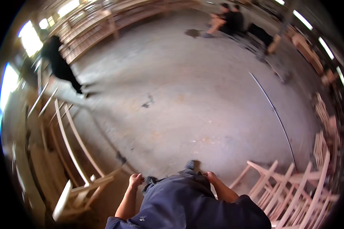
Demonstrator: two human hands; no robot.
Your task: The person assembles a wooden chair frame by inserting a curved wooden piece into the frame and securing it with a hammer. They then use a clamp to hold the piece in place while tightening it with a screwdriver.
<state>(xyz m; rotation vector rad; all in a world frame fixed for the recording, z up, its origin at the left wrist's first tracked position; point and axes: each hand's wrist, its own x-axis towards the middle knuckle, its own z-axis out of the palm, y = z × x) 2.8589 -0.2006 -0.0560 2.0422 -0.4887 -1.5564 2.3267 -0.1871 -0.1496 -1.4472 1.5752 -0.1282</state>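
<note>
Your own dark blue jacket (187, 206) fills the bottom of the view, nearest the lens. Your left hand (135, 179) hangs beside it with its grip curled into a loose fist, holding nothing. Your right hand (210, 176) rests against the jacket's far edge; its fingers are tucked away, so you cannot tell whether that grip is spread or pressed together.

Just left of your left hand stands an unfinished chair frame (80, 183) of pale bare wood, with long curved back rails and a flat seat rail, apart from your fingers. Right of the jacket sits a stack of similar pale frames (290, 191), rails crossing each other.

Beyond the jacket spreads a grey concrete floor (187, 95). Far across it a person in black (59, 63) walks, and two more people (227, 19) sit.
</note>
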